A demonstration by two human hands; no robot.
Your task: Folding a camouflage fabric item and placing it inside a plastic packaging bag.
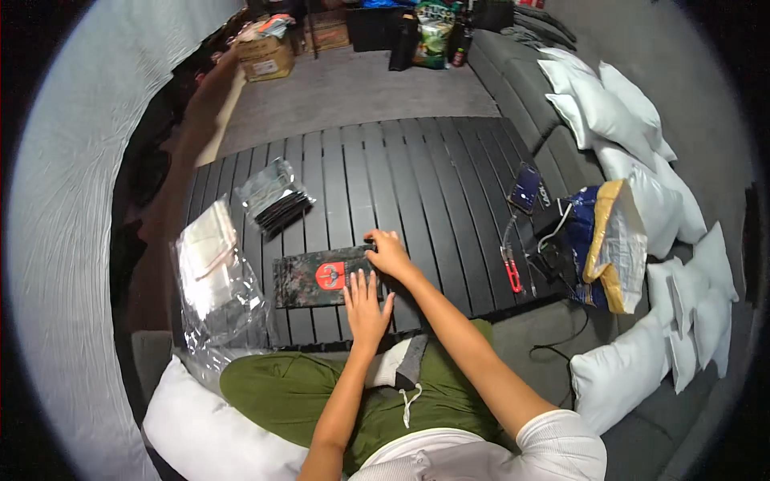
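The camouflage piece (310, 279) is a flat, dark rectangle, mottled in greens and browns (the surface looks smooth, though I can't tell whether it is cloth or film), with a red emblem (330, 276) toward its right half. It lies near the near edge of the black slatted table (433, 200), left of the middle, its long sides crossing the grooves between the slats.

Beyond it, toward the far-left corner, sits a stack of clear packets (277, 199) with dark contents, crinkled and glossy. A limp clear plastic bag (210, 260) with pale folded material covers the left edge by the near-left corner. The widest run of slats for moving stretches from the right hand (389, 258) to the far edge and across to the red-handled tool (511, 271) near the right edge.

The two hands are close together but separate. The left hand (367, 317) lies flat with fingers extended over the piece's near right part; the right hand bends its fingers at the far right corner, and whether they pinch it I cannot tell.
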